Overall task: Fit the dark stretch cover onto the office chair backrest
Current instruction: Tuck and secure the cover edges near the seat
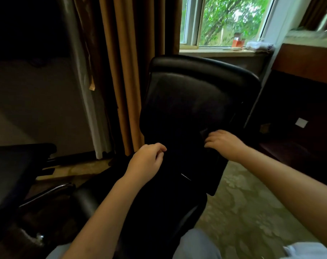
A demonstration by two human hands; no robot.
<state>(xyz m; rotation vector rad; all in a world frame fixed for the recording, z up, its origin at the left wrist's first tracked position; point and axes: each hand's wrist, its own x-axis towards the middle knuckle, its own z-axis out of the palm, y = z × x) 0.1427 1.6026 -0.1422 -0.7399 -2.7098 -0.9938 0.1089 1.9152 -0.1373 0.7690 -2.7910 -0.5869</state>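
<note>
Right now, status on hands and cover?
Left hand pinching dark cover. Right hand on its right edge. Backrest top bare. Nothing blocking.

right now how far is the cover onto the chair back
Early stage: the glossy black padded backrest top is bare. Both hands grip dark stretch fabric low at its base, left hand pinching, right hand pressing. Left: pulling the cover over the top.

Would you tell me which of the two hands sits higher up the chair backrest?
The right hand, fingers spread on the dark cover; the left hand is lower, pinching it.
</note>
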